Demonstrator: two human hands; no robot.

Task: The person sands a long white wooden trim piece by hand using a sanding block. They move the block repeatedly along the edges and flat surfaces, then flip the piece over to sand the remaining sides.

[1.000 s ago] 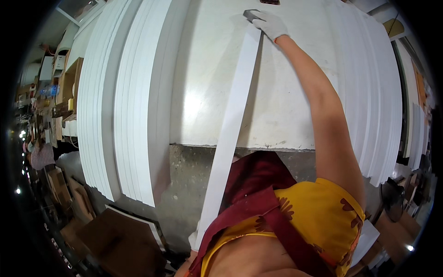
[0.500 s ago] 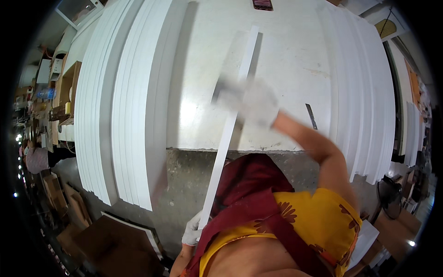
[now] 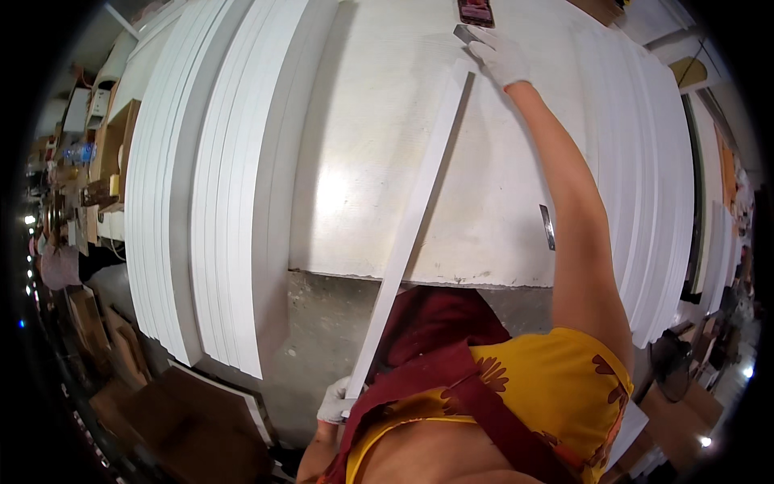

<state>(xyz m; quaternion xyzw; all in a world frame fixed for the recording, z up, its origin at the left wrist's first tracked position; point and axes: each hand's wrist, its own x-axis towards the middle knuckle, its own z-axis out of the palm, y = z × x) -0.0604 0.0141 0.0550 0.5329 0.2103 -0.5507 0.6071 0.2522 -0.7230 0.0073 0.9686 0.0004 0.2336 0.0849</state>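
Observation:
A long narrow white strip (image 3: 415, 214) lies lengthwise on a big white board (image 3: 363, 137), reaching from the far end to past the near edge. My right hand (image 3: 496, 55), in a white glove, is stretched to the far end of the strip and grips a small grey blade-like tool (image 3: 465, 34) there. My left hand (image 3: 334, 401), also gloved, holds the strip's near end down by my waist. A small dark blade (image 3: 547, 227) rests on the board beside my right forearm.
Stacks of white sheets (image 3: 193, 210) stand on edge to the left and more (image 3: 669, 202) to the right. A dark rectangular object (image 3: 476, 11) lies at the board's far end. Brown cardboard (image 3: 169, 411) sits low left; cluttered shelves (image 3: 72, 161) line the far left.
My right hand, which had come back to the middle of the strip half a second ago, has gone out to its far end again. The left hand stays on the near end.

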